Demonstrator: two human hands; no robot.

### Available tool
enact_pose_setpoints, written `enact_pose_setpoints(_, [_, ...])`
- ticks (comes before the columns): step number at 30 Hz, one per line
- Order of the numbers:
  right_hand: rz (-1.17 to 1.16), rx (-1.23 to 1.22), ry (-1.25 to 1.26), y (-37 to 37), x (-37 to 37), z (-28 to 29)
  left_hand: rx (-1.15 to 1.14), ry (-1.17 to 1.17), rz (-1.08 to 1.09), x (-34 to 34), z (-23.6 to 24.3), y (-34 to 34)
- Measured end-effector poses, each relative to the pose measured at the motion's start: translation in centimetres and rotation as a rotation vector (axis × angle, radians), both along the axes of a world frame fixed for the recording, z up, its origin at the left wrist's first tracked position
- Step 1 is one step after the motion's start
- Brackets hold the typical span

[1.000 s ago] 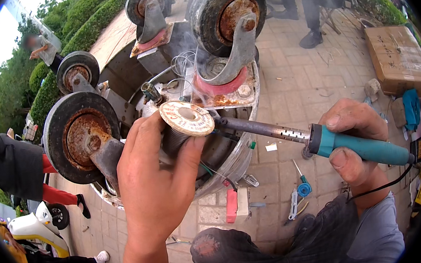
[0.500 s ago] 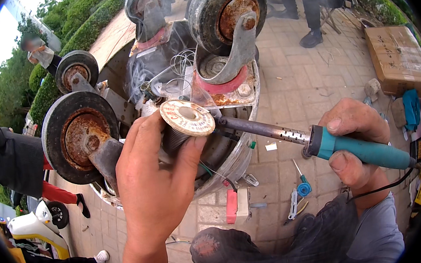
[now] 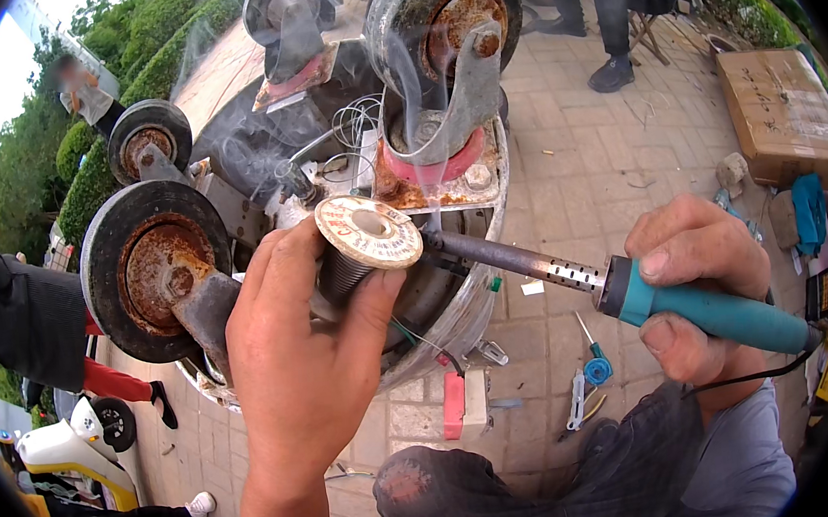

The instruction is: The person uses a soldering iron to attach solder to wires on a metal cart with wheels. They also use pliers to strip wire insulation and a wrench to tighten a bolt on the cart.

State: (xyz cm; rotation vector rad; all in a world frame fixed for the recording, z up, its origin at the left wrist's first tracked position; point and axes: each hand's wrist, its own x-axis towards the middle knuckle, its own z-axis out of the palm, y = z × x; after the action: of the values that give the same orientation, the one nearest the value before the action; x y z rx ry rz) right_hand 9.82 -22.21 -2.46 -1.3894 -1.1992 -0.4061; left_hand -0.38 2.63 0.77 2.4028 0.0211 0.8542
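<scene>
A spool of solder wire [image 3: 368, 231] with a pale printed end sits in my left hand [image 3: 296, 352], thumb and fingers closed round its coil. My right hand [image 3: 699, 278] grips the teal handle of a soldering iron [image 3: 734, 312], its metal barrel pointing left. The iron's tip is right at the spool's edge; whether they touch is hard to tell. Smoke rises from there. Beneath both hands lies an upturned round machine base [image 3: 496, 296] with rusty caster wheels [image 3: 157, 271] pointing up. Wires and a bent metal lever [image 3: 302, 160] show inside it.
On the paving lie a red and white block [image 3: 466, 405], a small blue-handled screwdriver [image 3: 596, 366] and a utility knife [image 3: 576, 402]. A cardboard box [image 3: 780, 113] stands at the far right. Several people are around, one at left in a dark apron [image 3: 20, 313].
The soldering iron has shifted very slightly, its handle dipping a little to the left. Smoke has thinned over the base and now rises in a streak near the tip.
</scene>
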Motion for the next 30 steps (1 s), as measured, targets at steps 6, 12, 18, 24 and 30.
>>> enact_pose_setpoints(6, [-0.016, 0.007, -0.005, 0.15, -0.14, 0.01, 0.0, -0.008, -0.006, 0.01, -0.04, -0.04])
enact_pose_setpoints(12, [-0.021, -0.077, -0.015, -0.34, -0.33, 0.23, 0.022, -0.015, -0.005, 0.05, 0.05, -0.13])
enact_pose_setpoints(18, [-0.021, -0.095, 0.018, -0.59, -0.57, 0.1, 0.027, -0.005, -0.008, 0.03, 0.11, -0.13])
enact_pose_setpoints(24, [-0.02, -0.105, 0.018, -0.62, -0.63, 0.11, 0.024, -0.009, -0.008, 0.02, 0.0, -0.09])
enact_pose_setpoints(30, [-0.023, -0.116, 0.014, -0.63, -0.62, 0.18, 0.014, -0.012, -0.019, 0.01, -0.02, 0.01])
